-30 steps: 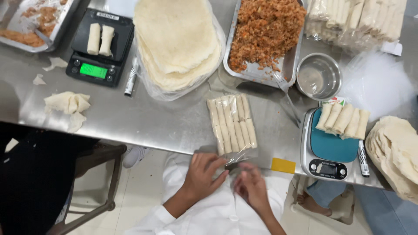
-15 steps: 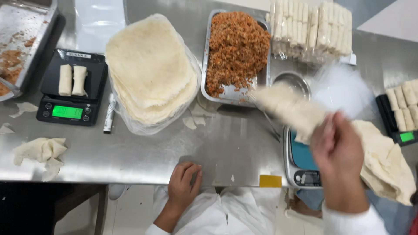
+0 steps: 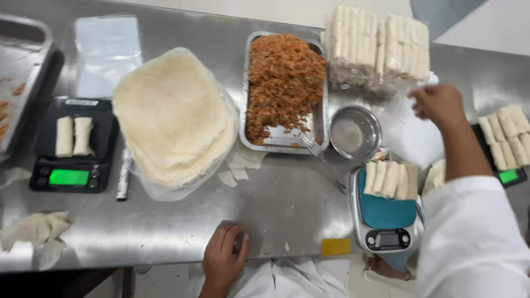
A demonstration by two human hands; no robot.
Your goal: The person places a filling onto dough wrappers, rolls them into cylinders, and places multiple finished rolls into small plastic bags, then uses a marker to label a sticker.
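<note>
My left hand (image 3: 223, 256) rests on the near edge of the steel table (image 3: 287, 204), fingers loose and holding nothing. My right hand (image 3: 439, 105) is stretched out to the back right, just below a stack of bagged spring rolls (image 3: 378, 47). It is blurred and I see no rolls in it. Under my right forearm sits a blue scale (image 3: 383, 221) with a row of several spring rolls (image 3: 389, 179) on it. A steel bowl (image 3: 355, 131) stands between that scale and the stack.
A tray of reddish-brown filling (image 3: 284, 88) with a fork (image 3: 323, 157) sits at centre. A pile of round wrappers (image 3: 171, 116) lies to its left, then a black scale (image 3: 72, 165) bearing two rolls. More rolls (image 3: 505, 135) lie far right, wrapper scraps (image 3: 33, 229) near left.
My right hand lifted a bundle of rolls from the table in front of me and swung it to the back right; now the hand is by the bagged stack without them. The view shifted right.
</note>
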